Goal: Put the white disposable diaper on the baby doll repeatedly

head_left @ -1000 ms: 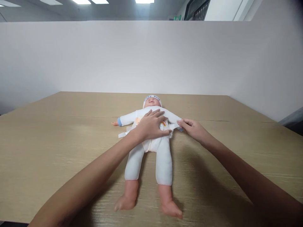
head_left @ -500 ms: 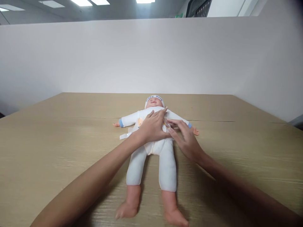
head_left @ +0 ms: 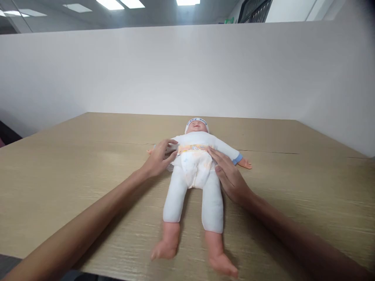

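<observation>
A baby doll point(head_left: 200, 138) in a white suit and lettered headband lies on its back, feet toward me. Around its hips is a white diaper point(head_left: 197, 168) with an orange patterned waistband. My left hand point(head_left: 160, 159) is at the diaper's left side, thumb and fingers apart, covering most of the doll's arm there. Just below the thumb, a bit of the diaper's white side edge shows. On the other side, my right hand point(head_left: 229, 173) lies with fingers stretched out, fingertips touching the diaper's waist.
The doll lies on a wide wooden table point(head_left: 102, 187) with a seam across its far part. A white partition point(head_left: 187, 70) stands behind the table and along its right. The table's front edge shows at the lower left.
My left hand has moved left from the diaper's front to its left side, uncovering the waistband. My right hand has flattened against the right side. The view has shifted slightly.
</observation>
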Available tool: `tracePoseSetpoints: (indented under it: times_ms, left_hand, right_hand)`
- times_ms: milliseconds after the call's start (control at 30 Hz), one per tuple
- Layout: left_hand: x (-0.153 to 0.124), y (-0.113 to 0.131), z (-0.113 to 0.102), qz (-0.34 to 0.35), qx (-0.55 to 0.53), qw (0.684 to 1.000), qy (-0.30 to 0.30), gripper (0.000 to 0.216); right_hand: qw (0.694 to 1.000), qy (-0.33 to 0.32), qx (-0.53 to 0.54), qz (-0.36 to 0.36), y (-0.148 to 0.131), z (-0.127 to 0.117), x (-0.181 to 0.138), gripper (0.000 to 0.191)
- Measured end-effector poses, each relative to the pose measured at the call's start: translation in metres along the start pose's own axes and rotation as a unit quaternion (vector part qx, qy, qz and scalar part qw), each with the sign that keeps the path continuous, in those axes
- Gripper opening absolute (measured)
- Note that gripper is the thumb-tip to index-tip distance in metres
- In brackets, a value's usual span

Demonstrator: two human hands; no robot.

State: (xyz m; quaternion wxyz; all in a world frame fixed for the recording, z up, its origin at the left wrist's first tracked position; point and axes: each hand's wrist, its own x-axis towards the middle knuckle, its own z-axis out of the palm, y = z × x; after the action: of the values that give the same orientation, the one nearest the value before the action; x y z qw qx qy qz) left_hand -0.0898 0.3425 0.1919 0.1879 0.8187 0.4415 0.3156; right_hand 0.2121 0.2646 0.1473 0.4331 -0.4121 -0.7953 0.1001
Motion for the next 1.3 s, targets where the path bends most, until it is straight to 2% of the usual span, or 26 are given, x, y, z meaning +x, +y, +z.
tracePoseSetpoints:
  times_ms: [100,233,333,400,500,567,667,767,933,1067,1200,1300]
  left_hand:
    - [-0.012,-0.019,0.0,-0.002,0.063,0.998,0.009,0.035]
    - [-0.019,-0.024,0.0,-0.024,0.16,0.987,-0.013,0.032]
    - [-0.022,-0.019,-0.004,-0.063,0.215,0.973,-0.058,0.038]
    - [-0.022,-0.018,-0.009,-0.087,0.229,0.965,-0.09,0.039]
    - [-0.021,-0.023,-0.018,-0.118,0.174,0.968,-0.134,0.04]
    - [-0.018,-0.029,-0.025,-0.134,0.111,0.974,-0.145,0.045]
    - [-0.011,-0.03,-0.034,-0.165,-0.034,0.977,-0.128,0.046]
    - [-0.001,-0.02,-0.036,-0.193,-0.177,0.961,-0.091,0.045]
    - [0.019,0.013,-0.02,-0.176,-0.241,0.953,-0.054,0.046]
    - [0.033,0.033,-0.002,-0.13,-0.25,0.955,-0.094,0.047]
    - [0.038,0.027,0.007,-0.076,-0.301,0.944,-0.113,0.061]
    - [0.034,0.012,0.011,-0.076,-0.355,0.929,-0.075,0.057]
  right_hand:
    - [0.999,0.046,-0.026,-0.002,-0.01,-0.003,0.005,0.052]
    - [0.993,0.084,-0.072,-0.029,-0.037,-0.009,0.032,0.033]
    - [0.995,0.018,-0.093,-0.036,-0.055,-0.009,0.066,0.023]
    - [0.993,-0.049,-0.103,-0.01,-0.06,-0.005,0.088,0.023]
    - [0.984,-0.135,-0.108,0.047,-0.06,0.004,0.112,0.025]
    - [0.979,-0.162,-0.103,0.074,-0.058,0.009,0.119,0.023]
    - [0.978,-0.166,-0.087,0.096,-0.057,0.014,0.12,0.025]
    - [0.978,-0.159,-0.087,0.104,-0.058,0.016,0.117,0.031]
    - [0.977,-0.153,-0.076,0.124,-0.056,0.019,0.117,0.047]
    - [0.981,-0.142,-0.064,0.112,-0.056,0.02,0.117,0.059]
    - [0.985,-0.123,-0.041,0.112,-0.051,0.022,0.116,0.062]
    - [0.985,-0.109,-0.029,0.13,-0.046,0.023,0.116,0.052]
